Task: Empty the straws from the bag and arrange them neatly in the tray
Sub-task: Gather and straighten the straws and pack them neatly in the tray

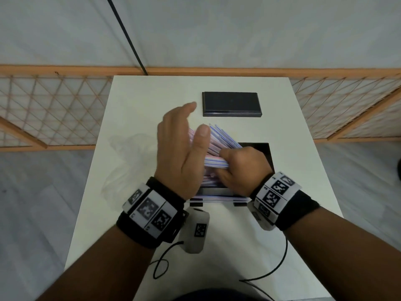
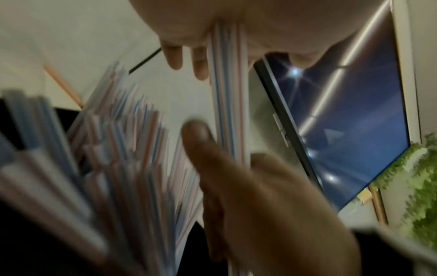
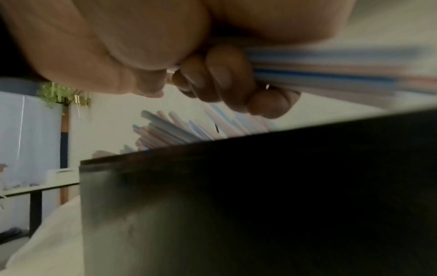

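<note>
Striped white straws (image 1: 223,139) fan out over a black tray (image 1: 261,152) in the middle of the white table. My right hand (image 1: 238,165) grips a bundle of straws (image 1: 213,164) lying crosswise above the tray; the right wrist view shows its fingers (image 3: 224,78) curled round the bundle (image 3: 331,74) over the tray's dark wall (image 3: 260,186). My left hand (image 1: 191,124) stands on edge with straight fingers, its palm (image 2: 272,24) against the bundle's left ends (image 2: 227,97). The empty clear bag (image 1: 130,155) lies at the left.
A flat black lid or second tray (image 1: 232,104) sits at the far middle of the table (image 1: 152,94). A few straws (image 1: 217,199) lie along the tray's near edge. Black cables (image 1: 280,263) trail off the wrist bands near the front edge. A wooden lattice rail (image 1: 54,109) stands behind.
</note>
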The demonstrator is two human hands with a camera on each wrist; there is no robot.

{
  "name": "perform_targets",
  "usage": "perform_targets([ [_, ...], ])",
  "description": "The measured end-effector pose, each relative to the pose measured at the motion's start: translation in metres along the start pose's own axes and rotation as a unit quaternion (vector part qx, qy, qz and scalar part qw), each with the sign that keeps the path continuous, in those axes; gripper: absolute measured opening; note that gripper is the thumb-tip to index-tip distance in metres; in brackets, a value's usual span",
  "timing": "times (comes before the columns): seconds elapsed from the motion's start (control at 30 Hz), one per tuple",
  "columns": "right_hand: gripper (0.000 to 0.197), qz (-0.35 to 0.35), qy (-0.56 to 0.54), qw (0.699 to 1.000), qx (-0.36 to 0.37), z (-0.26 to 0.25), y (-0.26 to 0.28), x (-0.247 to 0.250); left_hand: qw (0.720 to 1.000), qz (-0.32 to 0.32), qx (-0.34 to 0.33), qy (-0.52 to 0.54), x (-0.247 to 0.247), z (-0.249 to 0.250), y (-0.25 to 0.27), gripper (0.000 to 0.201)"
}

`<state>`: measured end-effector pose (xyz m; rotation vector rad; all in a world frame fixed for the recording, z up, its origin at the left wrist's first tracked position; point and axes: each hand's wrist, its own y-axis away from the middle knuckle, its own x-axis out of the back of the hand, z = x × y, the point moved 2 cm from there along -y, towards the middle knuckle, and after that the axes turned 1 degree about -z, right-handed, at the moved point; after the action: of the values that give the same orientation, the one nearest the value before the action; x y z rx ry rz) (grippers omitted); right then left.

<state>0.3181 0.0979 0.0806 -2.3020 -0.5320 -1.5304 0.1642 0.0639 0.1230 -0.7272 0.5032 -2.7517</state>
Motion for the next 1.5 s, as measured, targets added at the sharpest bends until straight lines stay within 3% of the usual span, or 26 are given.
perform_targets([
  [0.07, 0.062, -0.021, 0.009, 1.000, -0.009, -0.005, -0.004, -0.005, 0.998, -0.042, 0.000, -0.042, -0.008, -0.004, 0.003, 0.064],
  [0.17, 0.059, -0.037, -0.016, 0.999, -0.010, 0.001, -0.006, -0.010, 0.999, 0.028, 0.020, 0.002, -0.006, -0.018, 0.003, 0.066],
  [0.23, 0.061, -0.047, -0.030, 0.998, -0.002, 0.012, -0.002, -0.014, 0.988, 0.109, 0.087, 0.061, 0.002, -0.034, 0.002, 0.071],
  [0.3, 0.078, -0.051, -0.032, 0.998, -0.003, 0.026, 0.005, -0.016, 0.962, 0.144, 0.199, 0.119, 0.004, -0.048, 0.001, 0.083],
  [0.4, 0.096, -0.087, 0.017, 0.996, -0.030, 0.034, 0.013, -0.017, 0.926, 0.134, 0.313, 0.164, -0.002, -0.060, 0.004, 0.085],
  [0.53, 0.096, -0.155, 0.070, 0.984, -0.051, 0.020, 0.011, -0.025, 0.916, 0.042, 0.358, 0.179, -0.023, -0.073, 0.012, 0.107],
  [0.6, 0.089, -0.163, 0.069, 0.983, -0.039, 0.010, 0.006, -0.030, 0.920, 0.015, 0.357, 0.161, -0.028, -0.073, 0.015, 0.098],
  [0.73, 0.094, -0.165, 0.078, 0.980, -0.076, 0.007, 0.001, -0.030, 0.920, 0.088, 0.350, 0.152, -0.023, -0.075, 0.008, 0.035],
  [0.9, 0.080, -0.180, 0.051, 0.981, -0.042, -0.001, -0.008, -0.034, 0.897, 0.098, 0.378, 0.206, -0.022, -0.074, -0.002, 0.038],
  [1.0, 0.071, -0.182, 0.042, 0.980, -0.066, 0.002, -0.012, -0.029, 0.912, 0.104, 0.341, 0.204, -0.023, -0.074, -0.003, 0.023],
  [1.2, 0.079, -0.192, 0.014, 0.979, -0.069, 0.006, -0.010, -0.032, 0.916, 0.091, 0.338, 0.198, -0.018, -0.072, -0.015, 0.042],
  [1.37, 0.072, -0.186, 0.001, 0.980, -0.076, 0.006, -0.008, -0.032, 0.913, 0.050, 0.338, 0.222, -0.018, -0.075, -0.025, 0.037],
  [1.5, 0.078, -0.163, 0.013, 0.983, -0.088, 0.003, -0.007, -0.030, 0.939, 0.031, 0.274, 0.207, -0.013, -0.064, -0.027, 0.025],
])
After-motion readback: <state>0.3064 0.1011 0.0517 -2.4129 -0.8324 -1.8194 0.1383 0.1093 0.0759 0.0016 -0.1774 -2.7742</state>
